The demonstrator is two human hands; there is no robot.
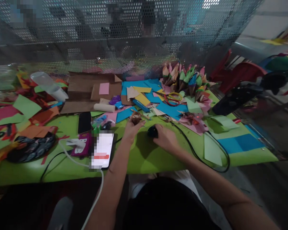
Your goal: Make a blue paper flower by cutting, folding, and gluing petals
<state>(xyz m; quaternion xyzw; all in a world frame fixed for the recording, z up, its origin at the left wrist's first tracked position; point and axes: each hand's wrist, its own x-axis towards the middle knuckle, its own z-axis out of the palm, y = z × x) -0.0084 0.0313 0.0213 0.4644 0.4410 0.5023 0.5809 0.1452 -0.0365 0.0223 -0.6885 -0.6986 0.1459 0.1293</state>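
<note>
My left hand point(131, 130) is closed around a small brown cone-like piece point(136, 117), apparently of paper, with a paler top. To its right, my right hand point(166, 139) grips a dark rounded object point(152, 131) low over the green table; its kind is too dark to tell. Just beyond the hands lie a blue marker-like stick point(141, 105) and scraps of paper. A device with a small red light point(197, 117) rests on pink paper to the right, beside a black cable point(190, 147).
Bunched paper flowers point(182, 78) stand at the back right, near scissors point(171, 99). Blue sheets point(175, 110) and brown cardboard point(79, 92) cover the back. On the left are a lit phone point(105, 150), a dark phone point(84, 122), a tissue pack point(80, 145) and a clear bottle point(49, 85).
</note>
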